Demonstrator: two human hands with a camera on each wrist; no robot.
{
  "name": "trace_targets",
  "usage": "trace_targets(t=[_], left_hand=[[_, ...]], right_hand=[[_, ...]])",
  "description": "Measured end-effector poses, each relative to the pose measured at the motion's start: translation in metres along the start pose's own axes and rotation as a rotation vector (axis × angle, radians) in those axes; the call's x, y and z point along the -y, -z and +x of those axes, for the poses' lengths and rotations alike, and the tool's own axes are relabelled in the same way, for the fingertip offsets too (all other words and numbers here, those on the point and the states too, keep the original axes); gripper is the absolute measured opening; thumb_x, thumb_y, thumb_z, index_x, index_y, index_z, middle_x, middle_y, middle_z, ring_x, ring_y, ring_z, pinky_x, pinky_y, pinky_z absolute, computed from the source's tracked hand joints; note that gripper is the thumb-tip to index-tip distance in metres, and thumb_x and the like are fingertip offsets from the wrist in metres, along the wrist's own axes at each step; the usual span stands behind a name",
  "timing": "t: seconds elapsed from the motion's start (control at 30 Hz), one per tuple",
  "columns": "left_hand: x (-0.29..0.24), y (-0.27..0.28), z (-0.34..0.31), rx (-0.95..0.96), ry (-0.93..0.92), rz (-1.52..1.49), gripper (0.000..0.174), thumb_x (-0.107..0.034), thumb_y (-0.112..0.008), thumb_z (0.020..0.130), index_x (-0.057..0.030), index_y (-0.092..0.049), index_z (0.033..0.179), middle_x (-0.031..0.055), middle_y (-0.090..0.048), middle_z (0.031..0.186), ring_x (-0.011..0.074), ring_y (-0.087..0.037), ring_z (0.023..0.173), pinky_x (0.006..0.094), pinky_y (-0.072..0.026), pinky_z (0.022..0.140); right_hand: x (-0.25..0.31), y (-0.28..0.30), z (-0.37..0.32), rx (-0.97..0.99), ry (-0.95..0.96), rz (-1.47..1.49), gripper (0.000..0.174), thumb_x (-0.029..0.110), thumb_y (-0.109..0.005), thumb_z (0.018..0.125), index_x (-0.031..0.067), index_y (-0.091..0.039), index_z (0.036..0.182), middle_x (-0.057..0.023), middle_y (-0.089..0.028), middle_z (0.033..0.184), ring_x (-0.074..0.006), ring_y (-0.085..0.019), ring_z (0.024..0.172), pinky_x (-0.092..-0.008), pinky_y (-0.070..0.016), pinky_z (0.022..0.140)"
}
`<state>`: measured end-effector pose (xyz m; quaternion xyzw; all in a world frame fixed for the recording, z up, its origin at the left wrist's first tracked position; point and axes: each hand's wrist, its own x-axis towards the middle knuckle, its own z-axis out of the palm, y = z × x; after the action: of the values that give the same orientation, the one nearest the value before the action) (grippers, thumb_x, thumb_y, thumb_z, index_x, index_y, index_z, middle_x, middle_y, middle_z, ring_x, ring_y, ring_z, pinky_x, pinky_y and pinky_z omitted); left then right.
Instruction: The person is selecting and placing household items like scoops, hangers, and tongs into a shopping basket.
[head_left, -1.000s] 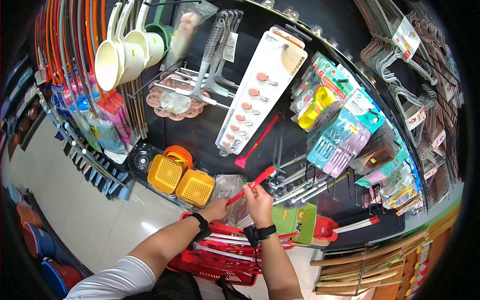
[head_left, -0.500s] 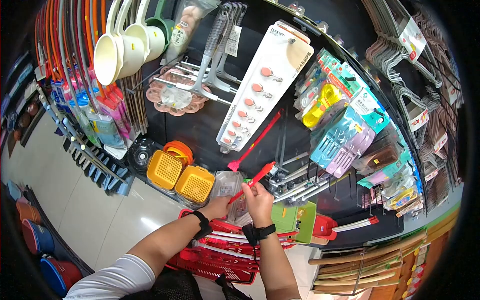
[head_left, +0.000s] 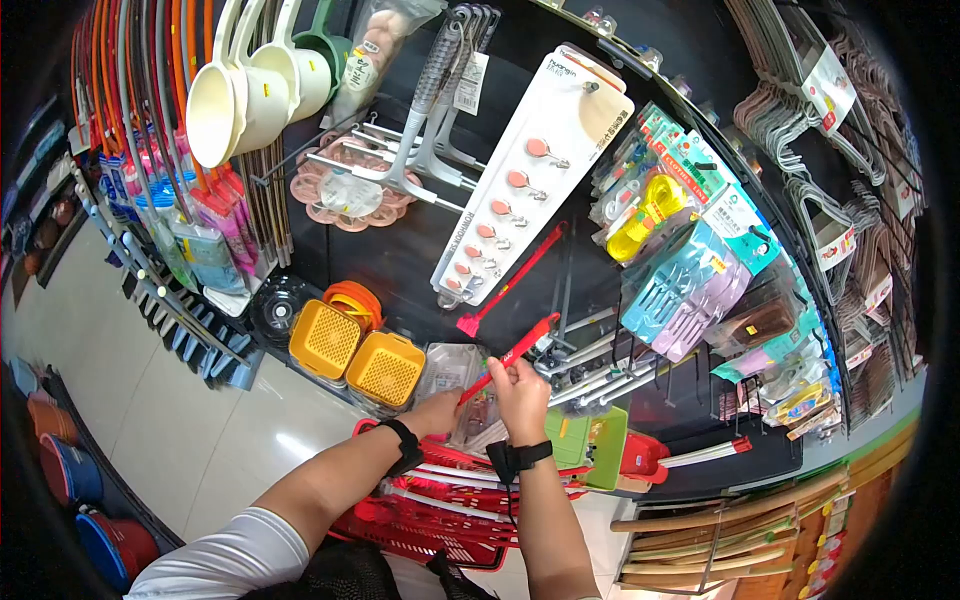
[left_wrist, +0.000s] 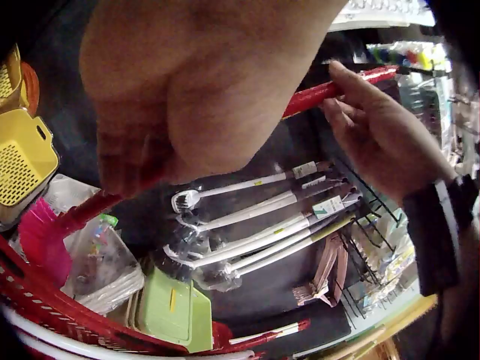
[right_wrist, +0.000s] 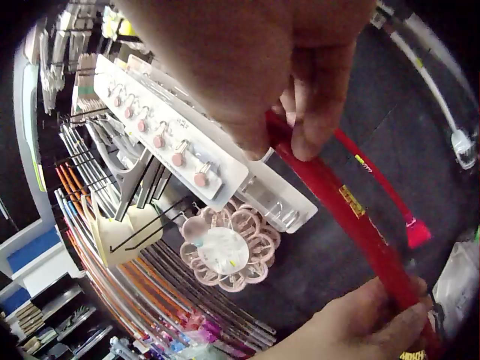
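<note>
A red-handled brush (head_left: 520, 346) lies slanted between the two hands. The left hand (head_left: 433, 413) grips its lower part; in the left wrist view the pink bristle head (left_wrist: 46, 241) sticks out beyond that hand. The right hand (head_left: 520, 402) pinches the handle higher up, near its upper end, with thumb and fingers. Yellow lettering (right_wrist: 352, 201) shows on the red handle between the hands in the right wrist view. Behind, a similar red brush (head_left: 515, 280) hangs against the dark panel.
A red basket (head_left: 400, 540) with red and white long-handled items is below the hands. Yellow baskets (head_left: 385, 368) stand at left, a green dustpan (head_left: 606, 447) at right. White brushes (head_left: 600, 385) and a hook-rack pack (head_left: 530, 180) hang ahead; cream ladles (head_left: 215, 115) hang upper left.
The held brush's upper end has shifted slightly up and right, with the right hand a little higher. Both hands keep their hold. The view has shifted slightly.
</note>
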<state>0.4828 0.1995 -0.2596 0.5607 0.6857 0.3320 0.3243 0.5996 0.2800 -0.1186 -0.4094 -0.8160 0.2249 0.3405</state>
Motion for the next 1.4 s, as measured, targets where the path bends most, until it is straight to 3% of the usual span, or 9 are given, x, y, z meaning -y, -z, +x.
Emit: trace_targets(t=[0.4,0.53,0.57,0.87,1.0,1.07,1.2,1.33,1.4], left_hand=[[0.002,0.018,-0.005,-0.12,0.001,-0.216,0.055,-0.024,-0.063,0.094,-0.0004,-0.047,0.141,0.0316,-0.064,0.118,0.0447,-0.065,0.105,0.0487,-0.0514,0.091],[0.024,0.005,-0.044,-0.041,-0.025,-0.272,0.049,-0.022,-0.063,0.098,-0.0006,-0.048,0.14,0.0222,-0.067,0.114,0.0299,-0.068,0.1,0.0393,-0.0533,0.088],[0.032,0.0,-0.057,-0.009,-0.028,-0.326,0.046,-0.021,-0.062,0.1,-0.0007,-0.049,0.14,0.0175,-0.068,0.112,0.0233,-0.068,0.099,0.0356,-0.0537,0.086],[0.062,0.001,-0.181,-0.016,0.135,-0.513,0.034,-0.02,-0.063,0.1,-0.0016,-0.058,0.128,0.0085,-0.07,0.099,0.0137,-0.066,0.09,0.0299,-0.0533,0.081],[0.066,0.005,-0.207,-0.004,0.251,-0.498,0.031,-0.016,-0.063,0.1,-0.0007,-0.059,0.126,0.0056,-0.068,0.096,0.0122,-0.063,0.086,0.0282,-0.0515,0.078],[0.069,-0.002,-0.221,-0.033,0.26,-0.498,0.03,-0.014,-0.06,0.1,-0.0002,-0.058,0.126,0.0056,-0.066,0.1,0.0131,-0.062,0.092,0.03,-0.0514,0.081],[0.067,-0.003,-0.231,-0.026,0.271,-0.309,0.029,-0.014,-0.062,0.097,-0.0016,-0.059,0.124,0.0137,-0.069,0.095,0.0217,-0.066,0.089,0.0346,-0.0531,0.08],[0.08,-0.028,-0.254,0.124,0.4,-0.351,0.034,-0.015,-0.061,0.1,0.0017,-0.056,0.129,0.0139,-0.071,0.107,0.0232,-0.068,0.098,0.0328,-0.0535,0.087],[0.084,-0.036,-0.262,0.145,0.371,-0.218,0.035,-0.015,-0.061,0.1,0.0006,-0.055,0.13,0.0142,-0.071,0.107,0.0234,-0.068,0.098,0.0344,-0.0538,0.087]], right_hand=[[-0.037,-0.03,0.094,0.071,-0.099,-0.126,0.042,0.039,-0.072,0.092,-0.0014,-0.069,0.08,-0.0125,-0.069,0.066,-0.0215,-0.067,0.057,-0.0373,-0.0513,0.06],[-0.071,-0.048,0.142,0.068,-0.032,-0.005,0.041,0.03,-0.074,0.091,-0.007,-0.067,0.075,-0.0121,-0.068,0.062,-0.0158,-0.064,0.056,-0.0341,-0.0485,0.054],[-0.083,-0.053,0.155,0.09,-0.089,-0.105,0.044,0.042,-0.071,0.088,-0.0016,-0.072,0.086,-0.023,-0.069,0.074,-0.0425,-0.07,0.075,-0.0477,-0.0544,0.069],[-0.094,-0.064,0.205,0.013,-0.152,-0.205,0.046,0.049,-0.07,0.085,0.0043,-0.076,0.093,-0.0243,-0.071,0.086,-0.044,-0.069,0.087,-0.0512,-0.0543,0.077],[-0.11,-0.06,0.211,-0.165,0.073,-0.074,0.048,0.051,-0.07,0.087,0.003,-0.075,0.091,-0.0241,-0.072,0.086,-0.0439,-0.07,0.091,-0.0494,-0.0546,0.079],[-0.114,-0.045,0.185,-0.009,-0.029,0.114,0.049,0.048,-0.071,0.088,-0.0003,-0.075,0.097,-0.0264,-0.072,0.09,-0.0418,-0.071,0.094,-0.0469,-0.0544,0.079],[-0.064,-0.011,0.099,0.128,-0.274,0.347,0.033,0.031,-0.066,0.098,-0.0006,-0.074,0.103,-0.0061,-0.072,0.077,-0.0097,-0.066,0.068,-0.0262,-0.0483,0.058],[-0.113,0.008,-0.076,0.53,-0.123,0.204,0.027,0.026,-0.063,0.098,0.0017,-0.073,0.1,-0.0078,-0.072,0.08,-0.0117,-0.063,0.069,-0.0307,-0.0512,0.065],[-0.148,-0.002,-0.131,0.624,-0.392,0.36,0.036,0.034,-0.063,0.098,-0.0002,-0.072,0.094,-0.007,-0.07,0.074,-0.0125,-0.062,0.065,-0.032,-0.0506,0.061]])
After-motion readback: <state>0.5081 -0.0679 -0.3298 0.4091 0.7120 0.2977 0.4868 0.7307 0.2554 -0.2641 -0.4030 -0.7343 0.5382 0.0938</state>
